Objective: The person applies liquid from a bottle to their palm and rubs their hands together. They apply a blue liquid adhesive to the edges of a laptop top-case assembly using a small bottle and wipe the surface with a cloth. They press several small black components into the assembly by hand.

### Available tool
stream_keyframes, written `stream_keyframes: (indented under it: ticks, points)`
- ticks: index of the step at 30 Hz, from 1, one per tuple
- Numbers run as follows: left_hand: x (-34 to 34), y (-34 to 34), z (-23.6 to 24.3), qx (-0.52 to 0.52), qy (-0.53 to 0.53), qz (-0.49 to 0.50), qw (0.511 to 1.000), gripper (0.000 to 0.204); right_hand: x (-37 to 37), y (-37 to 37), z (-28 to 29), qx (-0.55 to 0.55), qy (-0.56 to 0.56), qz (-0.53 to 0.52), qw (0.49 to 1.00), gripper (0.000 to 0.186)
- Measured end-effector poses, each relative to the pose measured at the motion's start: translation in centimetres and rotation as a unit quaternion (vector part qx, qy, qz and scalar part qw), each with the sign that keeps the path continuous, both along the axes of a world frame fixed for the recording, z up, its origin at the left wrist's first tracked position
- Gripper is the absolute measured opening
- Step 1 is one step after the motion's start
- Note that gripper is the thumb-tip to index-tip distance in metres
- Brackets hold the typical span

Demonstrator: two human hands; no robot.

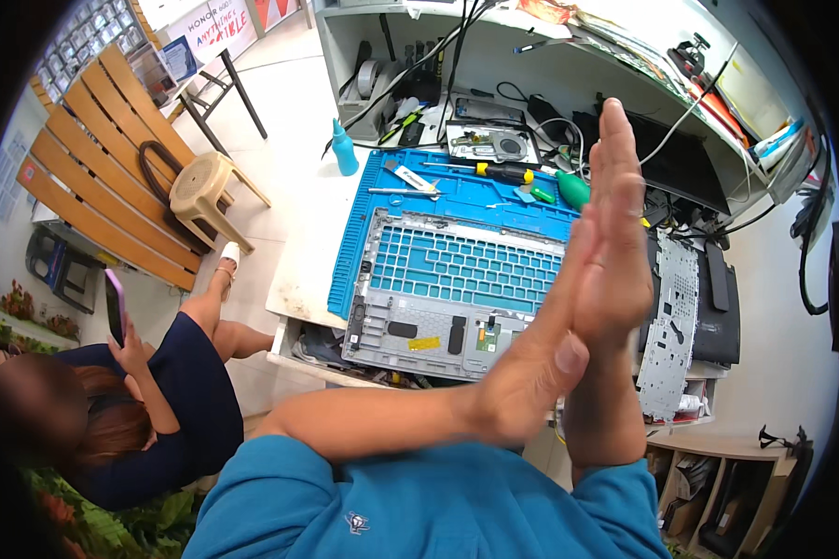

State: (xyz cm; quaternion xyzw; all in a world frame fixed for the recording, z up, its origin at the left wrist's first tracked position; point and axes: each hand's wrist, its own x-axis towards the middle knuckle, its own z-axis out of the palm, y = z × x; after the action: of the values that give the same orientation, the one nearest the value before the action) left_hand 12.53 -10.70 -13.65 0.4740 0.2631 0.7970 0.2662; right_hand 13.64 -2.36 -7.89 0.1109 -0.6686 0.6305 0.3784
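Note:
My left hand (539, 365) and my right hand (615, 279) are pressed palm to palm in front of me, fingers stretched out and pointing away. Neither appears to hold anything; the space between the palms is hidden. Beyond them, a grey laptop top case (405, 321) with bare key openings lies on a blue repair mat (348, 270). My hands cover its right side. Across the mat's far part are a yellow-and-black screwdriver (505, 173), a metal pen-like tool (401, 192) and a green bulb blower (571, 190).
A blue bottle (345, 154) stands on the white bench (312, 233). Under the shelf sits an open drive-like part (492, 143). To the right lies a perforated metal plate (669, 326). A drawer (312, 368) sticks out below. A seated person (191, 401) holds a phone at left.

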Motion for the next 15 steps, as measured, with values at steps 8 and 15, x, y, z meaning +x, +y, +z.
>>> stream_keyframes:
  ticks: [8, 15]
  points:
    - [0.6, -0.9, -1.5, -0.009, -0.019, -0.046, 0.999, 0.084, 0.6, -2.8, -4.7, 0.142, -0.035, -0.154, 0.977, 0.095]
    - [3.4, -0.3, -2.4, 0.015, -0.119, -0.097, 0.988, 0.090, 3.3, 0.0, -4.0, 0.016, -0.126, -0.115, 0.985, 0.091]
